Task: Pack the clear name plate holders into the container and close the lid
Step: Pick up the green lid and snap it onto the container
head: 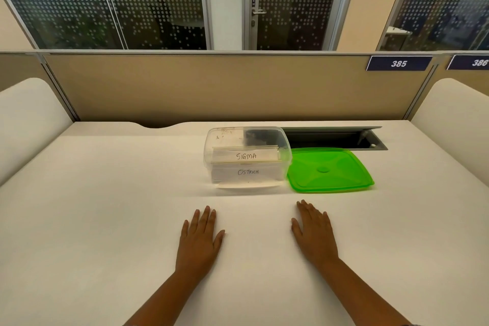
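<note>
Head view, desk: a pale desk in an office cubicle, with a beige partition behind it and an open cable tray set into its far edge.
Head view, container: a clear plastic container stands open near the far middle of the desk, just left of the cable tray.
Head view, holders: one clear name plate holder marked SIGMA shows inside the container, its long axis running left to right. A second, marked OSTRICH, shows lower at the near wall. Whether it is inside or leaning against the outside, I cannot tell; a pale base edge lies on the desk just in front of the container.
Head view, lid: the green lid lies flat on the desk, touching or just beside the container's right wall, off the container.
Head view, left hand: the left hand lies palm down on the desk, fingers spread lightly, holding nothing.
Head view, right hand: the right hand also lies flat and empty, fingers stretched forward.
Key relation: both the container and the lid lie straight ahead of the hands, well apart from them. The lid sits ahead of the right hand, so that hand is nearer to it; the container sits ahead of the gap between the hands, a little toward the left one.
Likely step: the lid probably has to move leftward onto the container, once the OSTRICH holder is surely inside.
</note>
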